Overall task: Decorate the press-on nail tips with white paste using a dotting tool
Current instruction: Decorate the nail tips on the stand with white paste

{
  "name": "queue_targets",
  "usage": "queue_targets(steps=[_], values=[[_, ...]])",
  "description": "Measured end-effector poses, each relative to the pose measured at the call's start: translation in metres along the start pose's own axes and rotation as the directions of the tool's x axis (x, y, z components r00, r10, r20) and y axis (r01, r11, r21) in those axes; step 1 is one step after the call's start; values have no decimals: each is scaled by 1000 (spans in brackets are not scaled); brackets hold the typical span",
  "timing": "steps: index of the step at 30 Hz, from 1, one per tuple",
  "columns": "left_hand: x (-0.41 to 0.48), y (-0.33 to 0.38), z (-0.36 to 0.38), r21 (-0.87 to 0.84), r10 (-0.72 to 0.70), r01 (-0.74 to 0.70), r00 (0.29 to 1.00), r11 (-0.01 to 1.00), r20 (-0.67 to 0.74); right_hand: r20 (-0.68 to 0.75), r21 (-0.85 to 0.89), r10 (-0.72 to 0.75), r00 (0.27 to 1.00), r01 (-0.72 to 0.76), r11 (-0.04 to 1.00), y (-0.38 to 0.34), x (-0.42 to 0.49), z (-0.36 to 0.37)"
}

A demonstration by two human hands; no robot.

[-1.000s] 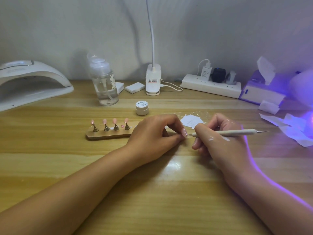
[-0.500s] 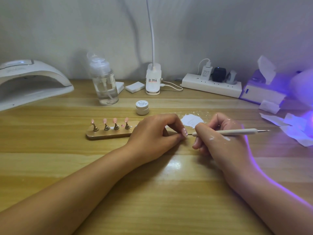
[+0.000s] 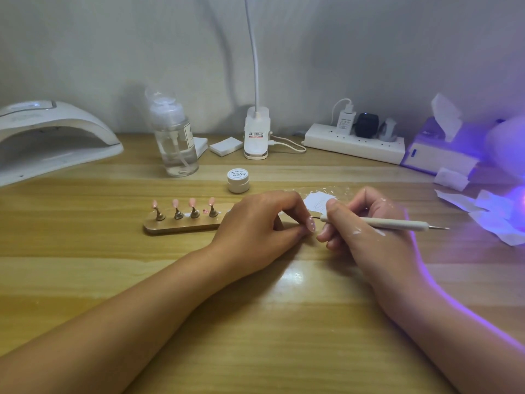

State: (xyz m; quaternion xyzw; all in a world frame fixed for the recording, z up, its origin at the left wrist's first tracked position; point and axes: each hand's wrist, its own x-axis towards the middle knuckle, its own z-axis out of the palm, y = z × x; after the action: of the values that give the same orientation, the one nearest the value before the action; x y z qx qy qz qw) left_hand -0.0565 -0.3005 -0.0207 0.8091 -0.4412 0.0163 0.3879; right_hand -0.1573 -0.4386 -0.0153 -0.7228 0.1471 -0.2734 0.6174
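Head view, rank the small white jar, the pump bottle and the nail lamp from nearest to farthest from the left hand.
1. small white jar, just behind the left hand.
2. pump bottle, farther back and to the left.
3. nail lamp, at the far left edge.

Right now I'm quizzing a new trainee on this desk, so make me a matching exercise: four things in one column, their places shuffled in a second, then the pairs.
1. dotting tool
2. dotted nail tip
3. small jar
4. pump bottle

A. in front of the clip lamp
B. pinched in the left hand
C. held in the right hand
D. just right of the nail lamp

Pairs: 1-C, 2-B, 3-A, 4-D.
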Motion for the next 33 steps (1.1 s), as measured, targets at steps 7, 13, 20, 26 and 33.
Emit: queue_targets(steps=[7,13,20,26,33], values=[[0,-1,0,0,12,-12,1000,1000,-6,10,-16,1,1000,-1,1000,-1,-1,1],[0,-1,0,-19,-3,3,1000,1000,-3,-38,22,22,999,-21,1000,-2,0,0],[0,0,0,-30,-20,21,1000,999,5,-3,-17,22,1000,-22,1000,0,1,1],[0,0,0,-36,-24,24,1000,999,11,16,-27,15,1000,-14,1000,1,1,1],[0,0,1,-43,-42,42,999,998,13,-23,-19,35,999,-36,999,0,1,1]])
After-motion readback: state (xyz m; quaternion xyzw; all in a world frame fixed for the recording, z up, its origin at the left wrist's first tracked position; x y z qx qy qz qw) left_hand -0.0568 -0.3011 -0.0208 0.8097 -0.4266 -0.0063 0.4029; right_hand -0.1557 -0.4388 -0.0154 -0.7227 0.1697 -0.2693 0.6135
